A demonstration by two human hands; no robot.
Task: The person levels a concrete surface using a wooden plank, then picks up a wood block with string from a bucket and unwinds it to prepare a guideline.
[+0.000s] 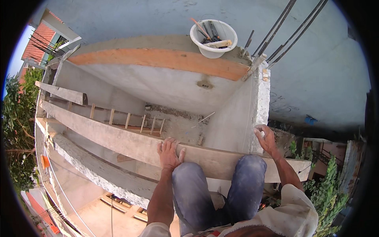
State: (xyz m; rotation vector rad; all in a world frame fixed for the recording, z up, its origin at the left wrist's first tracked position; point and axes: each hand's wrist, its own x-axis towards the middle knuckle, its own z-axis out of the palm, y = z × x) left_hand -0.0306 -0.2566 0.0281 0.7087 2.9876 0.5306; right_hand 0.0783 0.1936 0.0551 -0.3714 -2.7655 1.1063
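- Left hand (169, 153) lies open over the edge of the plank (215, 159); floor (173, 123) well below.
- Right hand (266, 138) curls near the wall (262, 98); grip cannot be told.
- Bucket (213, 52) holds tools (214, 30).

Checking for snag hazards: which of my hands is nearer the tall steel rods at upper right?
Right. The right hand is below the steel rods in the picture, by the near end of the rough-topped wall; the left hand rests on the plank, farther left.
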